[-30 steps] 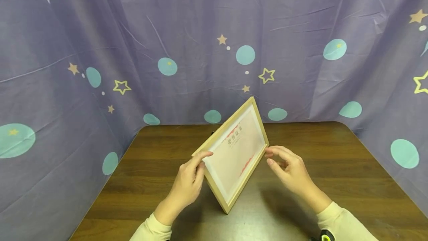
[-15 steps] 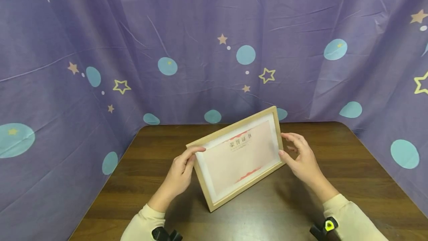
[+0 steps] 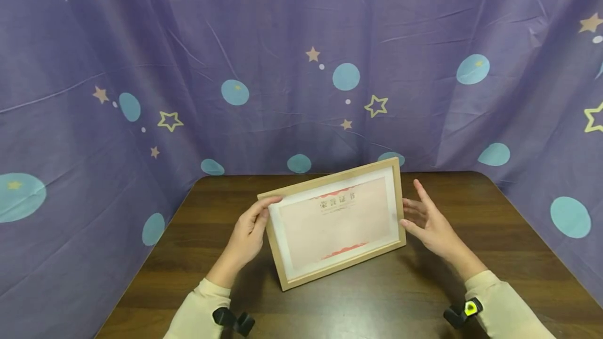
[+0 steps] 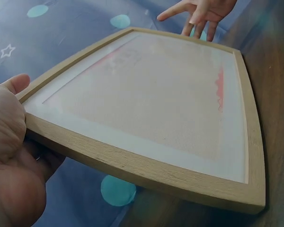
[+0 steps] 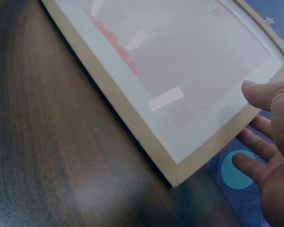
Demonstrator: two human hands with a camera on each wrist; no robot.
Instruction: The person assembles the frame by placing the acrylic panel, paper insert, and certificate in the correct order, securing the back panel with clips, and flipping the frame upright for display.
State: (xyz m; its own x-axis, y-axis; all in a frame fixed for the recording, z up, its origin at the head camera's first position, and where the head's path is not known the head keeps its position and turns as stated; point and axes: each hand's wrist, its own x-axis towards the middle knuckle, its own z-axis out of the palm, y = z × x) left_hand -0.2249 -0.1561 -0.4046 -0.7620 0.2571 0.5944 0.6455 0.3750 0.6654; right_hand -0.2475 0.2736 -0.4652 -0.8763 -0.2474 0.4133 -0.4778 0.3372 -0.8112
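A light wooden picture frame (image 3: 336, 224) stands on the table, leaning back and slightly turned. Behind its glass lies a pale certificate with red borders and Chinese lettering. My left hand (image 3: 246, 237) grips the frame's upper left corner, one finger lying across the front of the top rail. Part of that grip is hidden behind the frame. At the other side, my right hand (image 3: 435, 229) has its fingers spread beside the right rail. In the right wrist view, the right thumb (image 5: 262, 94) extends over the frame's front, while the other fingers reach behind its edge.
The dark wooden table (image 3: 490, 255) has rounded far corners. A purple curtain (image 3: 282, 30) with stars and blue dots hangs behind it and at both sides. Black camera mounts (image 3: 464, 313) sit on both wrists.
The frame has swung round from a steep angle to face me more squarely, and its top edge is now lower and more level. My right hand has moved rightward and spread its fingers.
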